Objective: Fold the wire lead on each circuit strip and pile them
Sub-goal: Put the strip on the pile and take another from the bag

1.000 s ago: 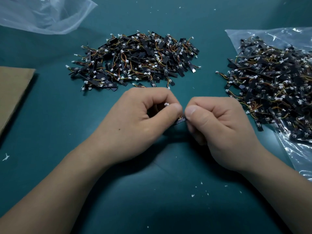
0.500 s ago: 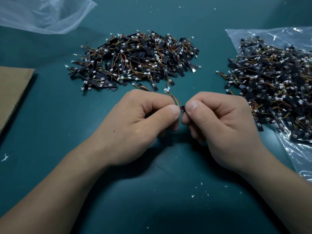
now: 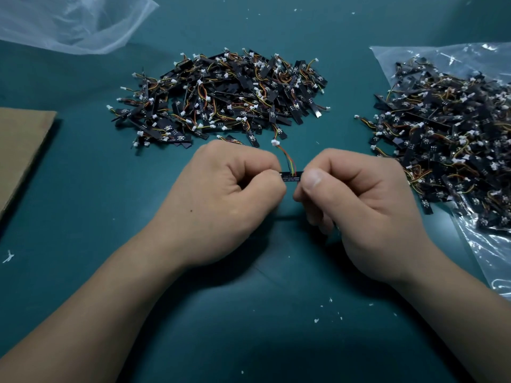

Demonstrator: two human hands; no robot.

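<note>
Head view: both hands pinch 1 black circuit strip (image 3: 291,176) just above the teal surface (image 3: 249,327). The left hand (image 3: 226,200) curls round its left end and the right hand (image 3: 359,205) round its right end. The wire lead (image 3: 286,158) curves away from the strip to a white connector (image 3: 275,142). Beyond the strip lies a pile (image 3: 221,98) of strips. To the strip's right, more strips (image 3: 448,139) lie on a plastic bag (image 3: 484,258).

A crumpled plastic bag (image 3: 69,23) and brown cardboard (image 3: 19,150) lie on the teal mat (image 3: 249,327).

Left hand (image 3: 229,200) curled, right hand (image 3: 356,205) curled, thumbs facing
</note>
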